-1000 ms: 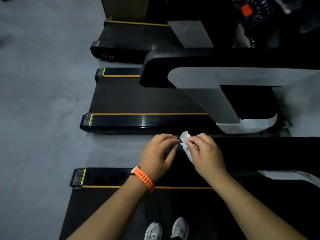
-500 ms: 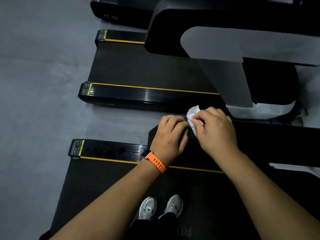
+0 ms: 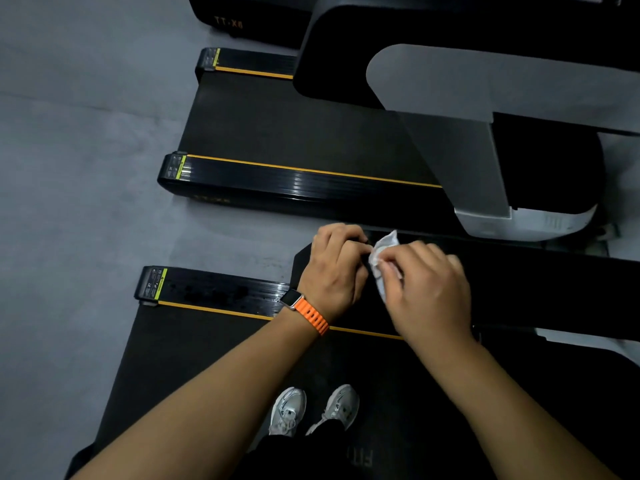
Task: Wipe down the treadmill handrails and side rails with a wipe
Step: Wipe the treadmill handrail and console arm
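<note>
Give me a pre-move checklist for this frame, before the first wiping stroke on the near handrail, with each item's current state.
1. Wipe in hand: ok. The white wipe is pinched in the right hand, and the left hand touches its edge.
2. Wipe opened flat: not ok. It is bunched up between the fingers.
3. Wipe damp: cannot tell.
4. Handrail within reach: ok. Both hands are over the end of the black handrail.
5. Firm grip on the wipe: cannot tell, as the right hand hides most of it.
6. Footing: ok. Both shoes stand on the treadmill belt.
</note>
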The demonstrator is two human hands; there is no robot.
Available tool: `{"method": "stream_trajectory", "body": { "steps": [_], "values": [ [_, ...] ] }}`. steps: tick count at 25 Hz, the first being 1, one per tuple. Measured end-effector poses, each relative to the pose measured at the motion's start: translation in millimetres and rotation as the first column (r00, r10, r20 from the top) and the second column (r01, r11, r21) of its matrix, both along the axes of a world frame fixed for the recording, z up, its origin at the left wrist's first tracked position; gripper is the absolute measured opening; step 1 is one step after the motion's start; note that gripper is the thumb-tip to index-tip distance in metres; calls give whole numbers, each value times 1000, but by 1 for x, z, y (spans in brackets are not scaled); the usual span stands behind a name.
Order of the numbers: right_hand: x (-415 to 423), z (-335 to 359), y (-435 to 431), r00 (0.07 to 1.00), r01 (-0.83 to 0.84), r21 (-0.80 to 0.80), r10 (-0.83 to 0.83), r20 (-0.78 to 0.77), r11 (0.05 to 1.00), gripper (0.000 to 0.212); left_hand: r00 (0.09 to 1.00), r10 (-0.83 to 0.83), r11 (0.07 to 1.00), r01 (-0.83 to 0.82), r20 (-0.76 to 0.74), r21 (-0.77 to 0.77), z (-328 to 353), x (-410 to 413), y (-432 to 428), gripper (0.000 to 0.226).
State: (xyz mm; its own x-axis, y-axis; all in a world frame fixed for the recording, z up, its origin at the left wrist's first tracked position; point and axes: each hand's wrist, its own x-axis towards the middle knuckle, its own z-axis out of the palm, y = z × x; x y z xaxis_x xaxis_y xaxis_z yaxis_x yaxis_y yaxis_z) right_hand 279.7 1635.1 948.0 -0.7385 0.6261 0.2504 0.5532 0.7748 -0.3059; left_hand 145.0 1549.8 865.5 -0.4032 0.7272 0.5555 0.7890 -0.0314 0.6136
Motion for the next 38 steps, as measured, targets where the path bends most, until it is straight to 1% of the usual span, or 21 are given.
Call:
{"method": "stream_trajectory", "body": {
  "steps": [3,7,11,14,18,21,22,25,28,29,31,32,35,38],
  "values": [
    [3,-3,-15,1000,7,28,-8,4,1000,4,1000,-2,1000,2,6,22,-1,2,0,11],
    [10,-10,-17,999,4,73,0,-50,997,4,1000,-14,1000,14,-14,-4,-2,0,-1,15],
    [14,-17,-21,992,51,105,-38,-119,993,6,1000,-26,999,25,-9,-36,1,0,-8,21],
    [16,-21,-22,994,-32,173,50,-101,984,6,1000,-18,999,17,-8,-44,6,-2,-15,22],
    [22,-24,-25,988,61,151,-38,-147,987,10,1000,-16,999,15,-16,-49,12,-1,-21,22],
    [21,-25,-30,994,-12,192,33,-105,981,10,1000,24,999,-24,10,-43,13,3,-20,24],
    [25,-24,-25,995,-10,197,30,-97,980,8,999,29,999,-28,14,-36,13,4,-21,23],
    [36,-23,-18,993,60,186,-40,-113,981,7,999,44,999,-43,19,-18,13,6,-20,22],
    [42,-21,-16,996,41,178,-26,-90,983,6,996,79,997,-79,49,-11,14,11,-17,21],
    [45,-19,-11,994,70,156,-56,-95,985,6,996,76,997,-75,54,-6,15,11,-16,19],
    [48,-17,-6,976,179,74,-167,-137,981,6,999,27,1000,-27,36,0,18,7,-12,17],
    [46,-17,-8,967,207,24,-201,-157,978,5,1000,-12,1000,12,12,-3,20,3,-8,16],
    [34,-16,-12,972,176,-63,-184,-149,982,4,991,-118,993,116,-67,-27,25,2,3,17],
    [34,-16,-7,965,207,-67,-215,-148,976,4,984,-152,988,148,-96,-47,27,9,12,16]
  ]
}}
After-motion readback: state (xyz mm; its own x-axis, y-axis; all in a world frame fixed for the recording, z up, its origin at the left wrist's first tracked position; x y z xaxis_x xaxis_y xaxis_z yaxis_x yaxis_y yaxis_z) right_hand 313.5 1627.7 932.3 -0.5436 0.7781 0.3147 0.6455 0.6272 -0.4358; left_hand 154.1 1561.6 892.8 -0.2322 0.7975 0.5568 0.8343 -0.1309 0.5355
